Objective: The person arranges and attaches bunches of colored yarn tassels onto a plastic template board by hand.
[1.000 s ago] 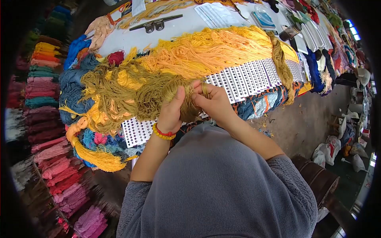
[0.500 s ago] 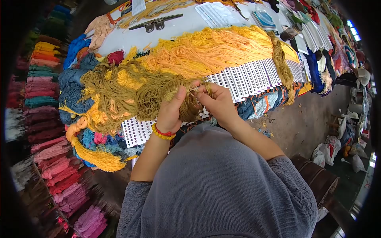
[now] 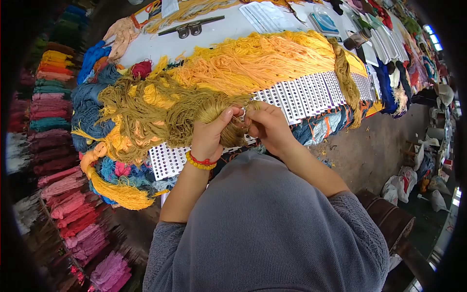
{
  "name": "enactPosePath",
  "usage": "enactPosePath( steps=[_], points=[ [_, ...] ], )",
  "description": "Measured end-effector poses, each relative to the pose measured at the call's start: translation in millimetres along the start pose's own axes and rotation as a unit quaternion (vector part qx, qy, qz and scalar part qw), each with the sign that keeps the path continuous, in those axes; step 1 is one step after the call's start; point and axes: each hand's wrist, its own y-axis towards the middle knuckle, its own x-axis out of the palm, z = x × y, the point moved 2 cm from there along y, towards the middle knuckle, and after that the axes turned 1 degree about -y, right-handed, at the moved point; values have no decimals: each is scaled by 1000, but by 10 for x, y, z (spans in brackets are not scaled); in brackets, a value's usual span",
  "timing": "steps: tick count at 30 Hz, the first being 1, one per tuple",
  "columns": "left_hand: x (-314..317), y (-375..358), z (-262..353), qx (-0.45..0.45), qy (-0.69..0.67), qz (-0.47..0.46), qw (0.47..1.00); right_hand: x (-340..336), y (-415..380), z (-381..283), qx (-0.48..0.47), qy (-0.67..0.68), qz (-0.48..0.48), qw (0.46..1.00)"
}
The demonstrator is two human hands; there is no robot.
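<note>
An olive-gold skein of thread point(image 3: 214, 108) is gathered in my left hand point(image 3: 212, 132), which is closed around its right end with the thumb on top. My right hand point(image 3: 269, 127) pinches at the same end, thumb and forefinger together on fine strands and a small pale bit between the hands. What exactly that pale bit is, I cannot make out. Loose olive thread point(image 3: 138, 114) spreads leftward from the skein over the table. White cards with rows of holes point(image 3: 292, 97) lie just beyond my right hand.
Yellow and peach thread point(image 3: 258, 61) is heaped behind the hands. On the white table point(image 3: 141, 51) are a black metal clip point(image 3: 189, 29), printed sheets point(image 3: 265, 17), a blue-topped scale point(image 3: 325, 22) and a dark jar point(image 3: 357, 39). Coloured skeins point(image 3: 73, 204) hang at left; a brown stool point(image 3: 389, 214) stands right.
My left thumb has bent down toward the right hand's fingertips. The right hand has turned slightly, its fingers curling under. The skein stays in place.
</note>
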Motion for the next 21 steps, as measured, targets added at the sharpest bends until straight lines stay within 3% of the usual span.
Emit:
enactPosePath(
  steps=[5, 7, 11, 13, 14, 16, 17, 18, 19, 20, 21],
  points=[
    [41, -9, 24, -5, -4, -5, 1000, 88, -16, -8, -63, -180, 19, 981],
    [64, -17, 32, -57, -27, 5, 998, 28, 34, 55, -170, -366, 1, 915],
    [31, -2, -39, -27, -22, 9, 999, -7, 9, 18, -126, -394, 6, 910],
    [-26, 0, -65, -10, 61, -3, 998, -2, -34, -93, -234, -493, 49, 836],
    [-68, 10, -78, -10, 61, -2, 998, -9, -29, -153, -234, -493, 49, 837],
    [-171, 50, -116, -36, 41, -37, 998, 42, -79, -359, -454, -609, 84, 645],
    [-290, 89, -172, -39, -14, -47, 998, 40, -93, -421, -404, -589, 76, 695],
    [-355, 121, -191, -41, -70, -58, 995, -21, -39, -405, -384, -465, 22, 798],
    [-406, 144, -199, -48, -102, -9, 994, -59, 27, -400, -352, -326, -34, 877],
    [-508, 170, -188, -40, -157, 3, 987, -71, 85, -368, -252, -82, -93, 960],
    [-683, 206, -175, -32, -210, 15, 977, -139, 141, -396, -191, 67, -117, 972]
  ],
)
